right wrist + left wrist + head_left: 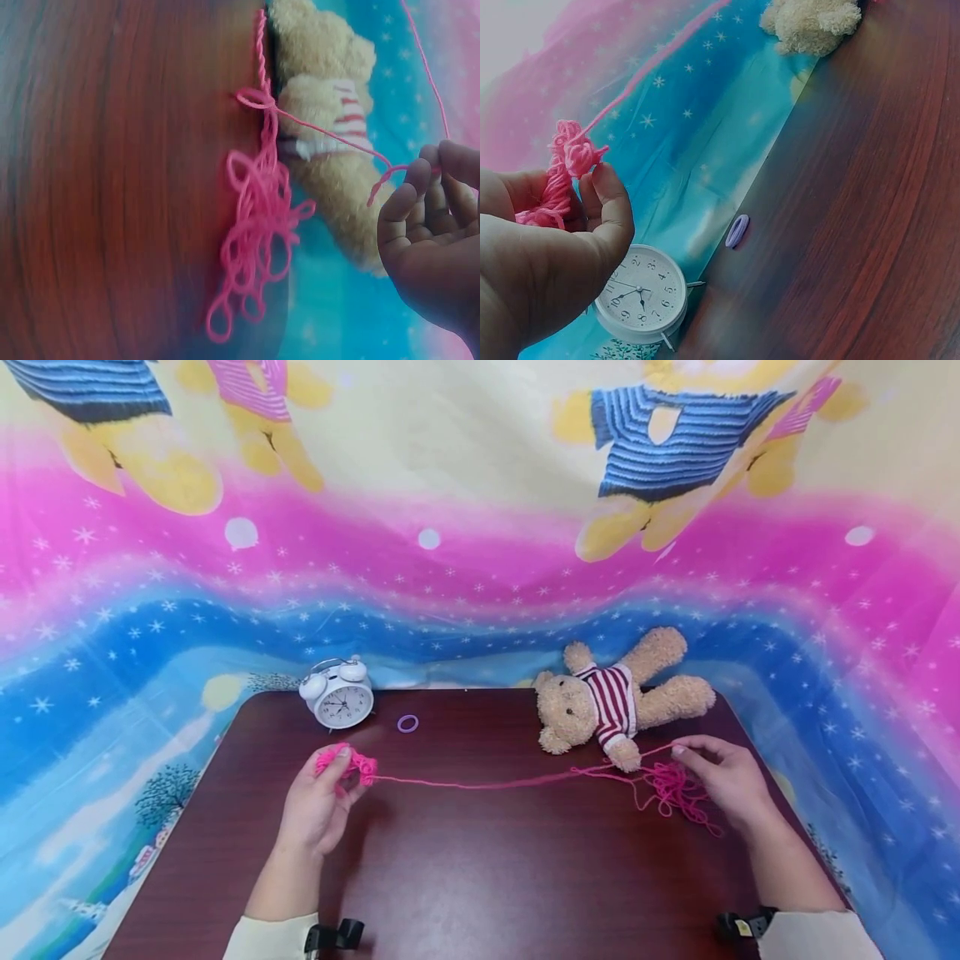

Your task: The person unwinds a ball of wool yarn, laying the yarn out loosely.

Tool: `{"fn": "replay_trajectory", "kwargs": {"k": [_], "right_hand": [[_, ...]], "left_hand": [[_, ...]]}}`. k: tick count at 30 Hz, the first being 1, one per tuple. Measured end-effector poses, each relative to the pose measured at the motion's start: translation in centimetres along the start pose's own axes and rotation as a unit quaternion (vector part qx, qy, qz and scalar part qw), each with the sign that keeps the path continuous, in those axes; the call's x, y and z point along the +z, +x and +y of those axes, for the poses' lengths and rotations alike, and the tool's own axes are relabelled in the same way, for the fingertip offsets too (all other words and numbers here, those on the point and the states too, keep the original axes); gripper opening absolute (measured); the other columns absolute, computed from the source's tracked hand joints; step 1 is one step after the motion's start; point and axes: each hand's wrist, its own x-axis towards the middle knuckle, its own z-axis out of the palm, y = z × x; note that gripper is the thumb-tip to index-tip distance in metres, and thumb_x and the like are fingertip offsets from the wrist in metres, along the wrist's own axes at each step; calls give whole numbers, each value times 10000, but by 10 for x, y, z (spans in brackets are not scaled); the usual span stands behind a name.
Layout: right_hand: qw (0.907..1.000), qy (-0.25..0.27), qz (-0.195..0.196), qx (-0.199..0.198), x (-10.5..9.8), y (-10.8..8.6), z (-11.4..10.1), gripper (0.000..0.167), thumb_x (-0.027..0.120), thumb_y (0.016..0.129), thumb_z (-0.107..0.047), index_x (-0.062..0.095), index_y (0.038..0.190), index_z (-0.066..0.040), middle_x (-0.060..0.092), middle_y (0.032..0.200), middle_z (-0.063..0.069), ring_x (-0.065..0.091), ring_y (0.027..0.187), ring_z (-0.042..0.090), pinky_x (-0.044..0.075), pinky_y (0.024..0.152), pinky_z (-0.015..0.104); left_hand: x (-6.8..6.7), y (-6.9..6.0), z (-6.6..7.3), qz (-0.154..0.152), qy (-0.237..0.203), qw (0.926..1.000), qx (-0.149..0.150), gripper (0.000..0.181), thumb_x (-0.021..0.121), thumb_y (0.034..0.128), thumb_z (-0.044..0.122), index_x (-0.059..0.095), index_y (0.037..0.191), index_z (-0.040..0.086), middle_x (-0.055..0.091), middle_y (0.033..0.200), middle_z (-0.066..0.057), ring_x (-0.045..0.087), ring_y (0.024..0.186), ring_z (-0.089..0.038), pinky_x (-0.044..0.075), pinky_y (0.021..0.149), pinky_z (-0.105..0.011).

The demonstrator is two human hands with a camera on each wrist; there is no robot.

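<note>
My left hand grips a bunched skein of pink yarn between thumb and fingers, above the table's left side. From that bundle a strand runs across to the right. My right hand pinches a yarn strand between thumb and fingertips; a short loose end hangs by the fingers in the right wrist view. Below and beside this hand lies a loose tangle of pink yarn, its loops spread on the table. The teddy bear's paw is close to the tangle.
A teddy bear in a striped shirt lies at the back right of the brown table. At the back left stands a white alarm clock, with a purple ring beside it. A printed cloth hangs behind the table.
</note>
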Motion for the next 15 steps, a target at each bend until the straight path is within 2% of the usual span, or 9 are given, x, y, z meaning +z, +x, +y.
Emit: {"fn": "replay_trajectory", "kwargs": {"k": [6,11,15], "right_hand": [[9996,273,29,37,-15,2,21,519,660,1004,-481,677,1290,-49,748,992,-51,708,887,103,591,736,288],[9996,273,70,88,-24,4,37,506,655,1007,-478,684,1284,-56,766,988,-18,730,891,136,584,744,251],[9994,314,146,87,-29,3,46,493,666,1009,-448,684,1273,-32,774,980,10,734,873,155,581,736,231]], "left_hand": [[-3,0,3,-120,-56,9998,132,266,639,1045,244,516,1220,86,739,1045,5,728,1064,-172,566,969,-337],[-6,0,5,37,21,9999,114,275,648,1039,260,520,1224,102,734,1080,12,710,1059,-155,566,959,-314],[-9,0,7,147,-88,9998,136,255,655,1035,237,533,1218,108,708,1011,26,677,1000,-126,576,933,-317]]}}
